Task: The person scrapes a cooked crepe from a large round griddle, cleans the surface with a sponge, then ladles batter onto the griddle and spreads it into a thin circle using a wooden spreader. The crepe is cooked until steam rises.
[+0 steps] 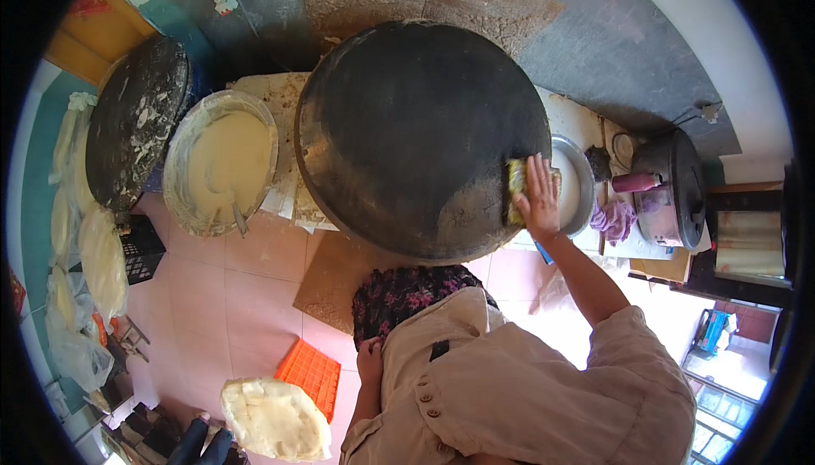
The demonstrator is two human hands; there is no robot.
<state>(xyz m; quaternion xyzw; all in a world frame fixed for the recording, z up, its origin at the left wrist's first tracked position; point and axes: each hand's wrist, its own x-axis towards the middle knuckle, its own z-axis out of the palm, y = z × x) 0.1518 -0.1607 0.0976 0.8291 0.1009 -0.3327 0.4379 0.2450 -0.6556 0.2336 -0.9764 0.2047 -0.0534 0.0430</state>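
My right hand (pixel 540 197) lies spread over a yellow-green wrapped pad (pixel 514 191) and presses it to the right rim of a large round black griddle (pixel 414 134). Dark and bare, the griddle surface has a duller grey patch near its lower right. Just right of the hand is a metal basin (pixel 582 178) of whitish liquid, partly covered by the hand and griddle. My left hand (pixel 369 360) hangs low beside my body, by the dark flowered cloth at my waist; its fingers are partly hidden. To the griddle's left, a wide tub (pixel 175 178) holds pale batter with a utensil handle (pixel 239 220) leaning out.
A second black round plate (pixel 137 127) leans at far left, near bagged pale flatbreads (pixel 102 261). An orange crate (pixel 310 376) and pale thin sheets (pixel 275 419) are lower left, beside another person's legs (pixel 191 443). A purple cloth (pixel 614 220) and lidded pot (pixel 668 191) stand right.
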